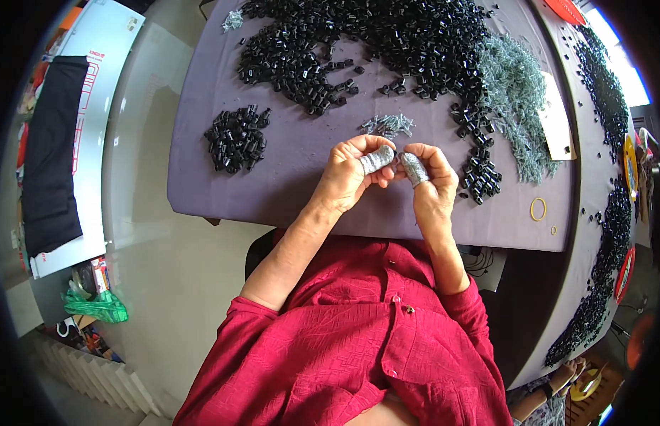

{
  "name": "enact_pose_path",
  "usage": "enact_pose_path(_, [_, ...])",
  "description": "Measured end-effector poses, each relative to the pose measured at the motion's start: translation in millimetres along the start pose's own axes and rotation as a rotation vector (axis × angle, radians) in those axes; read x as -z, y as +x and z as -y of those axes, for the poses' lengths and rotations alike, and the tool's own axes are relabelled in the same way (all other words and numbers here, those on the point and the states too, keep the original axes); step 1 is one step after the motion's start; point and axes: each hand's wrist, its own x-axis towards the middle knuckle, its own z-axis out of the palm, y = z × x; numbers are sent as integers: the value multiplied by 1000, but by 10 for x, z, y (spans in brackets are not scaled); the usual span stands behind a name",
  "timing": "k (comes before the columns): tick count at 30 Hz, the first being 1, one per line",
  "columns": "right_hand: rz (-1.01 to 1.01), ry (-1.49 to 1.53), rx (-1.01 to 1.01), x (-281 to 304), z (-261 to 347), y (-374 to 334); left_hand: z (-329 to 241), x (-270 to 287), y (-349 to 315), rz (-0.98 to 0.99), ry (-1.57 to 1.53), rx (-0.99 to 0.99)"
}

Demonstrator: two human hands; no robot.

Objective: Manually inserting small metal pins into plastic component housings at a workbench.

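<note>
We observe both hands raised over the near part of the table (pixel 294 199), almost touching each other. The left hand (pixel 350 169) is closed in a pinch, thumb against curled fingers, with a small dark piece (pixel 394 150) at the tips, mostly hidden. The right hand (pixel 433 177) sits just to its right, fingers bent in toward the same spot with little gap; we cannot tell whether they grip anything. Both thumbs wear grey wraps (pixel 376 160).

Just beyond the fingertips we record a small pile of screws (pixel 388 126). A small heap of black parts (pixel 236 138) lies to the left, a large black heap (pixel 372 42) at the far side, and a big screw heap (pixel 514 99) to the right, touching the large one.

Risks, in our judgement: the piece is tiny and the wraps probably dull touch, so a loose pinch could drop it. A dropped screw might roll toward the near edge. A knuckle brushing the small pile could scatter it. At the right, where black parts and screws meet, a careless sweep could mix them
</note>
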Motion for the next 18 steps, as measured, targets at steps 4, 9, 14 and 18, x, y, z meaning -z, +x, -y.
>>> enact_pose_path(4, [0, 9, 9, 34, -51, -6, 32, -1, 4, 12, -69, -34])
enact_pose_path(9, [4, 44, 16, 27, -41, -7, 19, -29, -8, -15, -23, -29])
enact_pose_path(14, [0, -7, 51, 23, -13, -24, 38, -38, -7, -22, -24, -23])
enact_pose_path(18, [21, -77, 97, 59, -6, -10, 53, -41, -7, -32, 8, -31])
